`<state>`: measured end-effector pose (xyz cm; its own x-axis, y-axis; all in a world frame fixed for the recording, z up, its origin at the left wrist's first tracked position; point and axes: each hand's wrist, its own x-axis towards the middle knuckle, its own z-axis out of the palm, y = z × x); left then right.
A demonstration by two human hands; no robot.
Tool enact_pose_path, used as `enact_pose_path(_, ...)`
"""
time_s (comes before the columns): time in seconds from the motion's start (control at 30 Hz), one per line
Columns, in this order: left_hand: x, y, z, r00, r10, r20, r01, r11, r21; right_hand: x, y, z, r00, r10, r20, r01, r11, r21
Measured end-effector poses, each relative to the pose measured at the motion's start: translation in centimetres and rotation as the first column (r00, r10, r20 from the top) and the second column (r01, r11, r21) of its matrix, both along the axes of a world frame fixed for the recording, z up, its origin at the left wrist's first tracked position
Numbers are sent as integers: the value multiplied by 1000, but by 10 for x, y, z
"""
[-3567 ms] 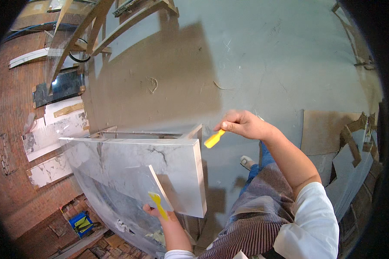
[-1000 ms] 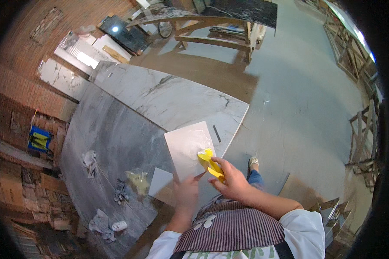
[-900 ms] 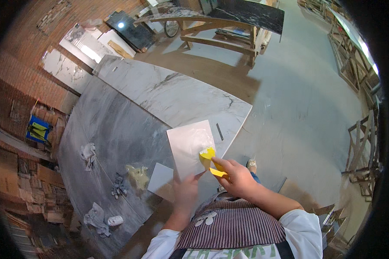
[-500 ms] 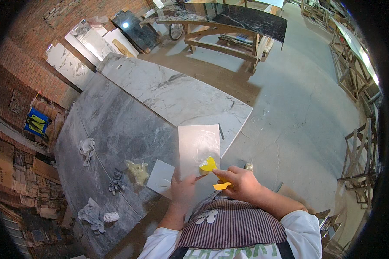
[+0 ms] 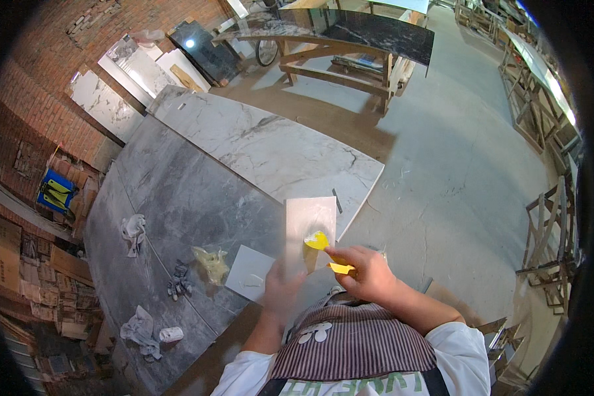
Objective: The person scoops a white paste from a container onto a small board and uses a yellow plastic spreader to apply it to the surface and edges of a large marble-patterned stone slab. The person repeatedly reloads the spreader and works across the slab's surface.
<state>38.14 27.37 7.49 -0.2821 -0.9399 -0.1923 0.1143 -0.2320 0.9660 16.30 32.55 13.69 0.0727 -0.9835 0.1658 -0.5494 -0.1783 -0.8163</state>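
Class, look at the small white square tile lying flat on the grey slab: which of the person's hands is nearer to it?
Left. The left hand sits just right of the white square tile, holding the upright stone piece. The right hand is farther right, gripping a yellow scraper.

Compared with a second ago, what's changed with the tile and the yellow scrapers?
The small stone tile has been turned from lying broad to standing narrow and long, the left hand under its lower end. The right hand has kept both yellow scrapers against it. The grey slab, rags and square tile stayed put.
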Motion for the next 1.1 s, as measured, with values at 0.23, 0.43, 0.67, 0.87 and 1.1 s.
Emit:
enact_pose_path(0.23, 3, 8, -8, 992, 21, -125, -33, 995, -93, 11, -17, 2, 980, -153, 126, 144, 987, 72)
enact_pose_path(0.43, -2, 8, -6, 893, 133, -430, -98, 990, 102, 2, -7, -3, 995, -94, 41, 94, 996, 6)
enact_pose_path(0.67, -7, 14, 23, 943, 104, -317, -99, 995, 32, -1, 10, -17, 994, -52, -95, 62, 992, 112)
enact_pose_path(0.87, 4, 11, 18, 956, 43, -291, -9, 993, 115, -5, 6, -18, 996, -53, -72, 57, 997, 55)
enact_pose_path(1.1, 19, 15, -12, 972, 0, -236, 30, 992, 125, -16, 2, -8, 998, -18, -66, 22, 997, 72)
